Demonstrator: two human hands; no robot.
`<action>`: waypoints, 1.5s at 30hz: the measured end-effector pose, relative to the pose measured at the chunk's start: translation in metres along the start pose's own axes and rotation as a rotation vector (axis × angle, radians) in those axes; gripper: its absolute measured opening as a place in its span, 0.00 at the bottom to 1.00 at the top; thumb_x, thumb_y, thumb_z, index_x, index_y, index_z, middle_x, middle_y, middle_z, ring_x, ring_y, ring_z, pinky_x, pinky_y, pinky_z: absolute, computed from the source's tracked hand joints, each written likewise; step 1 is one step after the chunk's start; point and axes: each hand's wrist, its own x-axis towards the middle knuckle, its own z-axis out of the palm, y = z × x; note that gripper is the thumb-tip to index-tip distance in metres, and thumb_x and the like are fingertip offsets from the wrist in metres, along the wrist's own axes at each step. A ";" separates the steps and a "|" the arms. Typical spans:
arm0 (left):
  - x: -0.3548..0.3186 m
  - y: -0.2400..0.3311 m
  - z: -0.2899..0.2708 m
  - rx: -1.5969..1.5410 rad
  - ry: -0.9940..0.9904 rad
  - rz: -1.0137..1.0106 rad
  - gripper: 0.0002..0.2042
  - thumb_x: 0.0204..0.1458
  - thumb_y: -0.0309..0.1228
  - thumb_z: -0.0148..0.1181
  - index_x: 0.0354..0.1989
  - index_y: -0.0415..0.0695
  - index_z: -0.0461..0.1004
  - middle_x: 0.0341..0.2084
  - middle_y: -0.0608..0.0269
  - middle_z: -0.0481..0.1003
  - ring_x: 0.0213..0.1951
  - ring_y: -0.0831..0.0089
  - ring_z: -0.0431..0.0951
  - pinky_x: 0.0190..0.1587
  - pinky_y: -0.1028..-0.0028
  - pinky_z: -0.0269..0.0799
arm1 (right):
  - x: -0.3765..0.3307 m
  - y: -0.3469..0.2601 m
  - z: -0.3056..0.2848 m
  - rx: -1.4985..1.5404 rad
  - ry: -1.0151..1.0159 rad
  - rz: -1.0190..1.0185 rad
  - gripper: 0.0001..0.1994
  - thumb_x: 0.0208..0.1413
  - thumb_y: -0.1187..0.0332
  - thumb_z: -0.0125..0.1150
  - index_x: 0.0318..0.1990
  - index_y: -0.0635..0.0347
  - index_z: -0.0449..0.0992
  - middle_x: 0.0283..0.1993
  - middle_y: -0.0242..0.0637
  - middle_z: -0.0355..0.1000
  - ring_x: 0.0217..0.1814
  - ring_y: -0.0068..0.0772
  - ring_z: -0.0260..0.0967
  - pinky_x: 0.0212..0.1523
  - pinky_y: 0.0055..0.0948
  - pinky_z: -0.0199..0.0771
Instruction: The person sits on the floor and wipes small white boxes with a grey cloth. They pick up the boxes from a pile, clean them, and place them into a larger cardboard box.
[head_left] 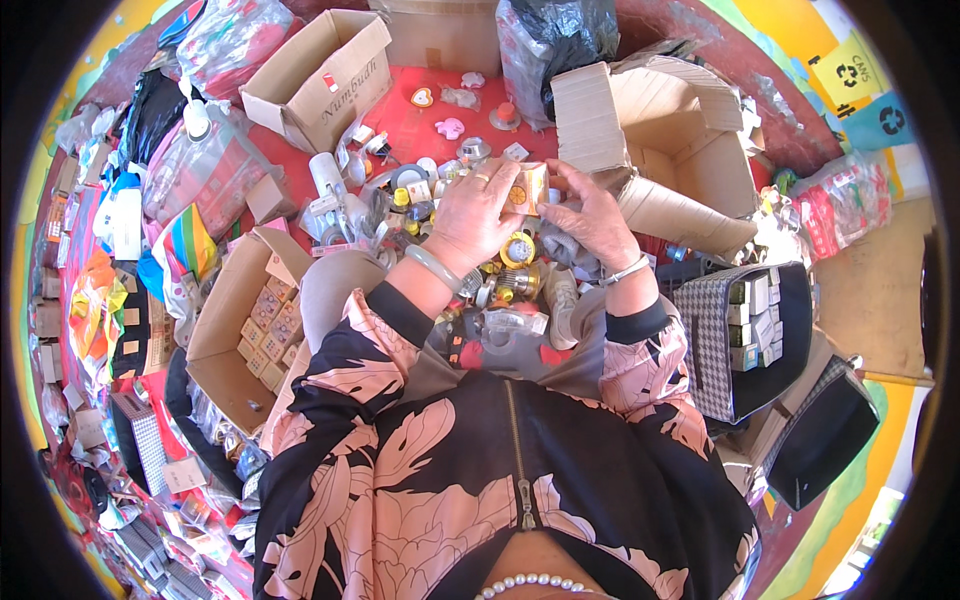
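Both of my hands are raised over a pile of loose goods and meet at a small orange and cream box (526, 189) with a round fruit-like picture on it. My left hand (472, 212) grips the box from its left side, fingers bent around it. On the box's right edge, the thumb and fingers of my right hand (594, 218) are closed. Below the box lies a round yellow-rimmed item (518, 249), among small jars and bottles. A pale shoe (562, 306) shows beneath my right forearm.
At my left, an open carton (205, 365) holds rows of small patterned boxes. A houndstooth bin (705, 345) with several small boxes stands at my right. Two open cartons, one printed (300, 95) and one larger (640, 190), stand beyond the pile, with bags around them.
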 end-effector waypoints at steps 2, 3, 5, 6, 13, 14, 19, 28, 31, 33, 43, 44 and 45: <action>-0.001 0.000 0.001 0.065 -0.039 -0.002 0.27 0.35 0.30 0.65 0.48 0.43 0.66 0.44 0.53 0.70 0.41 0.56 0.74 0.43 0.62 0.70 | 0.001 0.009 0.004 -0.035 0.010 -0.030 0.31 0.44 0.60 0.66 0.56 0.59 0.64 0.51 0.47 0.69 0.55 0.40 0.67 0.54 0.31 0.63; -0.001 0.001 0.001 0.098 -0.057 -0.003 0.27 0.35 0.31 0.64 0.48 0.43 0.66 0.44 0.53 0.70 0.41 0.56 0.74 0.43 0.63 0.69 | 0.004 0.015 0.006 -0.046 0.023 -0.022 0.31 0.43 0.60 0.66 0.56 0.60 0.64 0.50 0.48 0.70 0.55 0.43 0.67 0.53 0.31 0.63; -0.001 0.003 0.001 0.132 -0.058 0.040 0.27 0.34 0.31 0.64 0.48 0.44 0.66 0.44 0.55 0.70 0.40 0.58 0.74 0.43 0.64 0.69 | 0.003 0.022 0.005 -0.022 0.020 0.020 0.32 0.42 0.60 0.67 0.55 0.62 0.65 0.49 0.49 0.70 0.54 0.42 0.67 0.53 0.31 0.64; -0.002 0.004 0.000 0.147 -0.059 0.062 0.27 0.34 0.31 0.63 0.48 0.45 0.66 0.44 0.56 0.69 0.40 0.59 0.74 0.42 0.64 0.68 | 0.002 0.023 0.005 -0.009 0.019 0.043 0.32 0.41 0.60 0.67 0.55 0.63 0.65 0.48 0.50 0.71 0.53 0.42 0.68 0.52 0.30 0.64; -0.004 0.008 -0.001 0.191 -0.049 0.103 0.28 0.32 0.30 0.62 0.48 0.45 0.66 0.45 0.58 0.69 0.39 0.62 0.74 0.42 0.65 0.68 | -0.002 0.021 0.009 -0.081 0.063 0.044 0.32 0.40 0.59 0.67 0.53 0.67 0.66 0.43 0.50 0.73 0.48 0.39 0.72 0.48 0.29 0.68; -0.005 0.008 0.000 0.188 -0.053 0.100 0.28 0.32 0.30 0.62 0.48 0.44 0.66 0.45 0.58 0.69 0.39 0.62 0.74 0.42 0.65 0.68 | -0.002 0.019 0.011 -0.089 0.079 0.040 0.31 0.40 0.59 0.66 0.52 0.67 0.67 0.42 0.50 0.74 0.47 0.40 0.72 0.47 0.30 0.69; -0.008 0.004 0.004 0.187 -0.057 0.090 0.29 0.31 0.30 0.63 0.49 0.44 0.66 0.46 0.57 0.69 0.40 0.61 0.73 0.43 0.65 0.68 | -0.003 0.005 0.018 -0.267 0.105 -0.032 0.27 0.42 0.57 0.62 0.48 0.64 0.69 0.38 0.52 0.73 0.43 0.50 0.72 0.43 0.36 0.71; -0.011 0.007 0.002 0.129 -0.121 0.065 0.29 0.33 0.29 0.64 0.50 0.46 0.63 0.47 0.56 0.68 0.41 0.58 0.73 0.44 0.63 0.68 | -0.004 0.006 0.013 -0.400 0.032 -0.079 0.28 0.44 0.60 0.55 0.54 0.63 0.62 0.35 0.57 0.71 0.41 0.58 0.69 0.40 0.45 0.69; -0.013 0.002 0.009 0.066 -0.134 0.041 0.31 0.33 0.28 0.64 0.51 0.47 0.61 0.47 0.55 0.67 0.41 0.55 0.73 0.44 0.62 0.68 | -0.003 0.015 0.014 -0.364 0.049 -0.093 0.27 0.44 0.61 0.53 0.53 0.64 0.63 0.34 0.58 0.71 0.40 0.59 0.69 0.40 0.45 0.68; -0.013 0.002 0.010 0.049 -0.125 0.058 0.31 0.33 0.27 0.63 0.51 0.47 0.60 0.47 0.54 0.67 0.41 0.54 0.73 0.44 0.62 0.67 | -0.002 0.020 0.013 -0.344 0.054 -0.119 0.27 0.44 0.62 0.52 0.53 0.65 0.64 0.34 0.59 0.71 0.40 0.60 0.69 0.40 0.46 0.68; -0.012 -0.011 0.006 -0.453 -0.113 -0.115 0.32 0.42 0.26 0.65 0.56 0.43 0.56 0.45 0.54 0.70 0.48 0.65 0.73 0.49 0.70 0.69 | -0.015 -0.010 -0.020 0.673 -0.070 0.106 0.24 0.45 0.78 0.41 0.54 0.70 0.65 0.45 0.39 0.71 0.46 0.26 0.68 0.49 0.21 0.65; -0.012 -0.011 0.008 -0.570 -0.099 -0.113 0.32 0.42 0.26 0.65 0.56 0.43 0.56 0.45 0.55 0.70 0.48 0.67 0.73 0.49 0.70 0.69 | -0.016 -0.014 -0.022 0.678 -0.041 0.089 0.25 0.45 0.78 0.42 0.55 0.70 0.64 0.45 0.38 0.71 0.45 0.26 0.68 0.49 0.21 0.65; -0.011 -0.009 0.007 -0.683 -0.087 -0.112 0.32 0.42 0.26 0.65 0.56 0.43 0.56 0.45 0.57 0.70 0.49 0.68 0.72 0.49 0.70 0.69 | -0.018 -0.016 -0.023 0.689 -0.014 0.071 0.25 0.45 0.78 0.42 0.56 0.69 0.63 0.45 0.38 0.70 0.44 0.26 0.68 0.49 0.21 0.65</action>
